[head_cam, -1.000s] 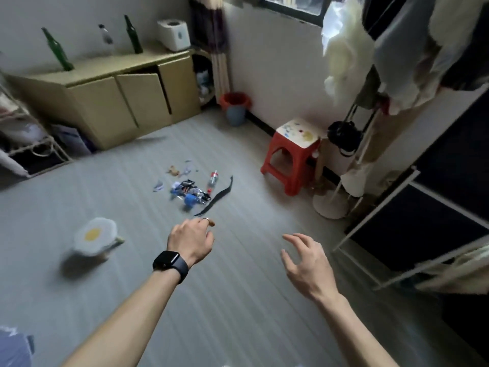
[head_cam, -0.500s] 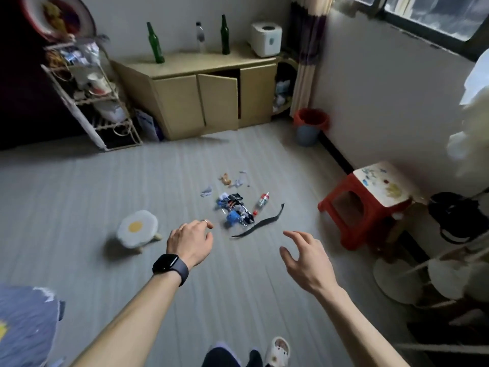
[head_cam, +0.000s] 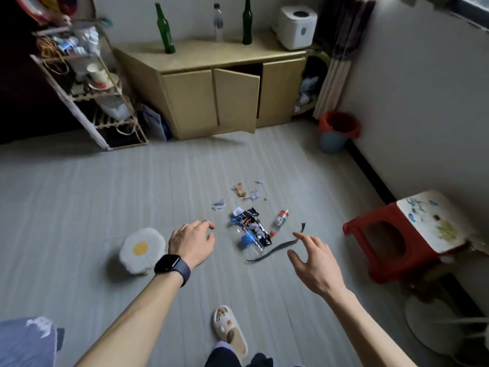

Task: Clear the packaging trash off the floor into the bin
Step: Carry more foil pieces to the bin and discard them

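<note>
Red stool point(head_cam: 375, 234), egg-shaped cushion point(head_cam: 141, 249), cabinet point(head_cam: 211, 102)

Glossy foil wrappers point(head_cam: 251, 229), matt floor point(head_cam: 132, 186)

Trash point(head_cam: 248, 231): lay in a little pile on the floor point(head_cam: 105, 194).
Bin point(head_cam: 336, 133): stood by the wall point(head_cam: 423, 102), well apart.
Left hand point(head_cam: 191, 241): was loose, near the trash.
Right hand point(head_cam: 315, 263): had spread fingers.

Crumpled black and blue wrappers point(head_cam: 250, 230) are heaped on the floor between the left hand point(head_cam: 191, 243) and right hand point(head_cam: 313, 263). A small bottle point(head_cam: 281, 218) and a dark strip point(head_cam: 277, 247) are laid beside them, nearer the right hand. Paper scraps point(head_cam: 238, 197) are scattered beyond. The red-lined blue bin point(head_cam: 332, 143) is stood upright, well beyond the right hand.
</note>
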`<action>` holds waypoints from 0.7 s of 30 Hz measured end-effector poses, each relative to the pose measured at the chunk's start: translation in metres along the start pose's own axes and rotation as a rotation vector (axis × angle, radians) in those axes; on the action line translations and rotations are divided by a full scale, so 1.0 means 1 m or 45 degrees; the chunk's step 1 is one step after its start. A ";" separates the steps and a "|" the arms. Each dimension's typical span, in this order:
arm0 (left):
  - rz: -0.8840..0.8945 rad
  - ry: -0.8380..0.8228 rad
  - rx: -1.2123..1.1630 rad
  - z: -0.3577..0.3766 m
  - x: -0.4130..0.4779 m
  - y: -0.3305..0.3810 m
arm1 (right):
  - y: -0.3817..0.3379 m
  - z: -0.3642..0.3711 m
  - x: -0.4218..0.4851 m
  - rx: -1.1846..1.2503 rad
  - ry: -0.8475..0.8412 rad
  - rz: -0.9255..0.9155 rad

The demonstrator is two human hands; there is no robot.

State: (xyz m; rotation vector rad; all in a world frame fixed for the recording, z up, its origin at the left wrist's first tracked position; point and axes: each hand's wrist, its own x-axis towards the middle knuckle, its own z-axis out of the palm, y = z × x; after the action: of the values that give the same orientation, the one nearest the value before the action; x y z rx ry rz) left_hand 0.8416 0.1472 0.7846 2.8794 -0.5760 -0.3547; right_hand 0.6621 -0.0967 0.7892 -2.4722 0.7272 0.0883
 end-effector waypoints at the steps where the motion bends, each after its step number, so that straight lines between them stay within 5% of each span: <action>1: 0.019 -0.010 0.007 -0.003 0.015 -0.002 | -0.006 0.000 0.011 0.006 0.001 0.025; 8: 0.135 -0.208 0.105 -0.005 0.120 -0.005 | -0.012 0.015 0.088 0.058 -0.025 0.263; 21: 0.350 -0.769 0.306 0.107 0.307 0.075 | 0.097 0.088 0.247 0.146 -0.239 0.673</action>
State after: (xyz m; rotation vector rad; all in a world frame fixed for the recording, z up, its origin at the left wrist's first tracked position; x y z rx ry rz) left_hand 1.0620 -0.0569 0.6394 2.8246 -1.1633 -1.1953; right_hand 0.8298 -0.2364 0.6147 -2.0720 1.2422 0.4533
